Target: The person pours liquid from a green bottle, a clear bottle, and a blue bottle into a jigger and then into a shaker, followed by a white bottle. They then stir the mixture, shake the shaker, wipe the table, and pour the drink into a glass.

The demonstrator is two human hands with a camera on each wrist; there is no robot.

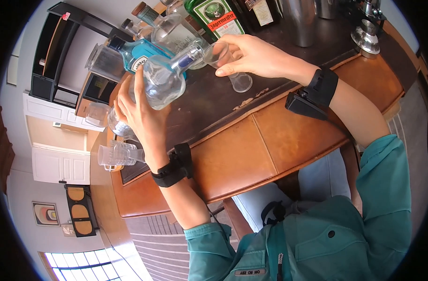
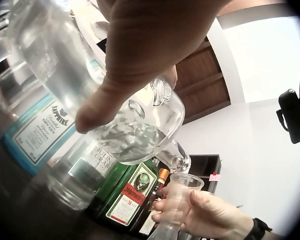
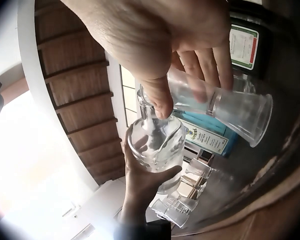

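In the head view my left hand grips a clear round-bellied glass bottle, tilted with its neck toward the right. Clear liquid shows inside the bottle in the left wrist view. My right hand pinches a clear hourglass-shaped jigger between thumb and fingers, its upper cup leaning toward the bottle. The bottle's mouth is right at the rim of that upper cup. In the right wrist view the lower cup of the jigger points away from the bottle, above the dark tabletop.
Behind the hands stand a blue gin bottle, a clear corked bottle and a green Jägermeister bottle. A metal shaker tin is farther right, near a small metal jigger. Clear glasses stand left. Tan leather edges the table.
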